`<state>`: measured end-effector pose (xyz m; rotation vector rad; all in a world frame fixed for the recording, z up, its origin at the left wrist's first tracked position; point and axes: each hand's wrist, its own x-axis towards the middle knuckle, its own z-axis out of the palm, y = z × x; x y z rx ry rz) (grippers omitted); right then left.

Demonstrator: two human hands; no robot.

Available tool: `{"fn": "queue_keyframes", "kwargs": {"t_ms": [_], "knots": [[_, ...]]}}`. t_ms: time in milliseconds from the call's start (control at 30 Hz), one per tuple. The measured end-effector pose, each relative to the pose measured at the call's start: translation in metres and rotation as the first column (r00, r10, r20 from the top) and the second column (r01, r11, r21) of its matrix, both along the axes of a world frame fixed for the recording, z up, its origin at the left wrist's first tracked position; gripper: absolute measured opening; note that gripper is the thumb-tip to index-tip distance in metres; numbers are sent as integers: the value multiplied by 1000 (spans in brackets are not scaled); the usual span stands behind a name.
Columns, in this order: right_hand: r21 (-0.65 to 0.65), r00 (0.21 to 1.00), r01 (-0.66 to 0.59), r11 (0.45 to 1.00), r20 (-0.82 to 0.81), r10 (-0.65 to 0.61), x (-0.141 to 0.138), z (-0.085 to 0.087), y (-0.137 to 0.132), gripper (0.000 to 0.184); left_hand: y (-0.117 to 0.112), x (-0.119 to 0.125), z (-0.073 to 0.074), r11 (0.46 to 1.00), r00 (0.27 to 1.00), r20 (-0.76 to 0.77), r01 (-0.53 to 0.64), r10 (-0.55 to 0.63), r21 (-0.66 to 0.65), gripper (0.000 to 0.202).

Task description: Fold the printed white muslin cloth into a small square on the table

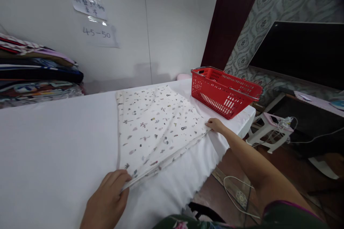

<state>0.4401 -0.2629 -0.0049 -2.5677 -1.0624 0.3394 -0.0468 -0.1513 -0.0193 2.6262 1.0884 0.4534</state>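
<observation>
A folded white cloth (158,125) printed with small plants and shapes lies on the table in front of me, in several layers along its near edge. My left hand (110,195) pinches its near left corner between thumb and fingers. At the near right corner, my right hand (215,125) grips the cloth with its fingers closed. The near edge runs slightly lifted and taut between both hands, and a few soft creases cross the top. The far part of the cloth rests flat on the table.
The table (53,143) wears a white cover. A red plastic basket (223,93) stands at its right end. Folded fabrics (40,68) are piled at the far left. Beyond the table's right edge are a stool (271,128) with cables and a dark screen (303,53).
</observation>
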Motion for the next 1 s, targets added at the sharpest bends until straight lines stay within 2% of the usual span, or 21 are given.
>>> {"fn": "queue_keyframes", "kwargs": {"t_ms": [167,367,600,667,733,867,933,1000], "knots": [[-11,1000,-7,1000,13,7,0,-1,-2,15,-5,5,5,994,997,-83,-6,-4,-110,19],[10,994,59,998,-92,-58,-2,-3,1,14,-9,4,4,990,988,-139,-80,64,-115,15],[161,932,182,970,-343,-119,-16,-2,0,9,-13,-1,11,962,958,-221,-221,184,-159,18],[202,911,197,959,-399,-103,-20,1,-1,10,-13,-2,11,952,952,-237,-242,196,-187,25],[260,880,218,941,-469,-75,-22,6,-1,19,-12,-3,11,939,951,-230,-260,208,-223,36],[393,758,315,864,-652,20,-24,18,-2,39,-6,-2,10,889,961,-128,-274,244,-366,49],[426,721,316,848,-689,78,-26,24,-2,45,-1,-1,7,841,959,17,-238,282,-486,49],[455,687,304,837,-713,138,-29,29,-1,49,3,1,1,785,911,202,-179,360,-593,49]]}}
